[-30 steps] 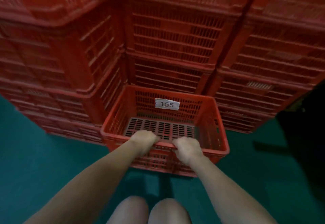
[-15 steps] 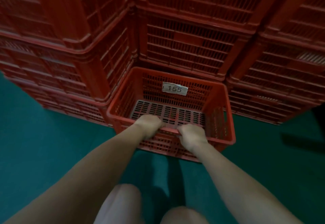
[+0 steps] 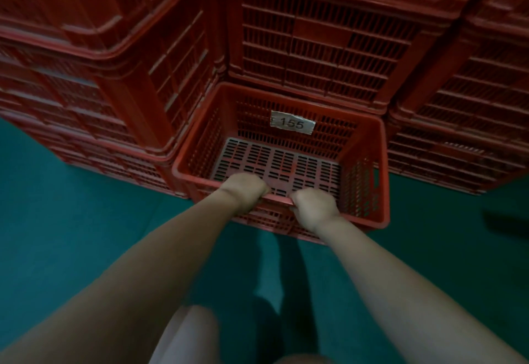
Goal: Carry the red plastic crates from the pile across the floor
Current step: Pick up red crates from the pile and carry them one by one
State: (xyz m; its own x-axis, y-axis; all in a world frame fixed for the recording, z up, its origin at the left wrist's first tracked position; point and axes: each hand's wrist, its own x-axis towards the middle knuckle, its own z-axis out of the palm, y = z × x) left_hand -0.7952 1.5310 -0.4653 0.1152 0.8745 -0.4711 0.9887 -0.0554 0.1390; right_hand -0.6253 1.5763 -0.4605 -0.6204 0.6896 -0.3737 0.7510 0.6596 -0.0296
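Your left hand [image 3: 245,190] and right hand [image 3: 312,209] both curl tight over the near rim of the red crate [image 3: 363,192] labelled 155 [image 3: 292,126], which sits against the pile [image 3: 315,43] above the green floor [image 3: 71,235]

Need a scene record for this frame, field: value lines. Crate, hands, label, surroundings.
held: red crate, open top, nothing visible inside
label: white tag on inner far wall, reads 155
left grip: left hand curled over near rim
right grip: right hand curled over near rim, beside left
pile: stacked red crates behind and both sides
floor: green floor
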